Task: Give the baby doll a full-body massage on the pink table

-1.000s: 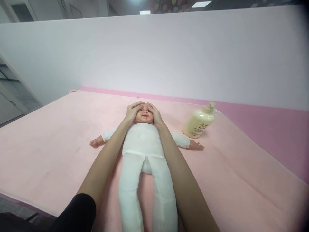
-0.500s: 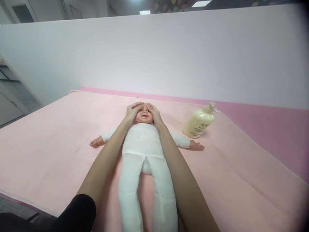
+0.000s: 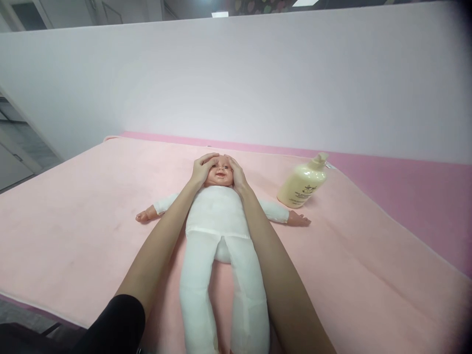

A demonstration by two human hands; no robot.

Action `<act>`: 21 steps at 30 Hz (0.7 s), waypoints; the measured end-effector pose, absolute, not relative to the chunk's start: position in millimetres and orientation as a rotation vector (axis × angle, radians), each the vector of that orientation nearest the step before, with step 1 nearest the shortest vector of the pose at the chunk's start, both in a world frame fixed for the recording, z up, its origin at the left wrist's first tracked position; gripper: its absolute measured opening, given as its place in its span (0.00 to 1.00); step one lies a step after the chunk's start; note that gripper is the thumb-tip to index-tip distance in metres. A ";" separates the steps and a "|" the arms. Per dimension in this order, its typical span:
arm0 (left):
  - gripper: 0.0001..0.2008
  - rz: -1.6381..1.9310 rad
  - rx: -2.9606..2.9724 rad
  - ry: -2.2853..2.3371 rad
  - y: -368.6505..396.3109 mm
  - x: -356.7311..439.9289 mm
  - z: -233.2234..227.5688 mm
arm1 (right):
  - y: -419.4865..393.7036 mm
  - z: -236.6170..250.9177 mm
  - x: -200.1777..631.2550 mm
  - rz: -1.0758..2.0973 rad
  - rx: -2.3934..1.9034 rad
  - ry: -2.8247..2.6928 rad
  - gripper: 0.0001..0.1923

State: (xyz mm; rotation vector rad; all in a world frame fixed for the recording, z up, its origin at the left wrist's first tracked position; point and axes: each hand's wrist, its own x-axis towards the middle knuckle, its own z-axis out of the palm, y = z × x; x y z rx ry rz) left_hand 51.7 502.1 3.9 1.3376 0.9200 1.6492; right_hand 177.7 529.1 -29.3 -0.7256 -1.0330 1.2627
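A baby doll (image 3: pixel 217 211) with a white cloth body lies on its back, legs toward me and arms spread. My left hand (image 3: pixel 202 168) cups the left side of its head, with the thumb on the brow beside the eye. On the opposite side, my right hand (image 3: pixel 238 173) is curved around the temple and cheek. Both palms touch the head, and some fingertips are out of sight over its top. Eyes, nose and mouth show between my hands. My forearms pass along either side of the doll's body.
A pale yellow pump bottle (image 3: pixel 301 184) leans to the right beyond the doll's outstretched arm. Under everything lies a pink blanket (image 3: pixel 73 216) on a darker pink surface (image 3: pixel 401 196). A white partition (image 3: pixel 236 78) rises behind it.
My right thumb has slid outward from the doll's forehead and eye toward the temple, uncovering more of the face. My left hand stays nearly where it was. The view has shifted slightly.
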 end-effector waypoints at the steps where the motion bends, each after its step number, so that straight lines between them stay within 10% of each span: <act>1: 0.11 1.641 1.330 0.918 502.5 51.1 3.8 | 528.3 -28.5 177.8 1.272 -0.735 -1.032 0.22; 21: 0.13 1.669 1.394 0.885 503.2 51.3 1.2 | 519.7 -22.7 179.5 1.319 -0.728 -1.013 0.24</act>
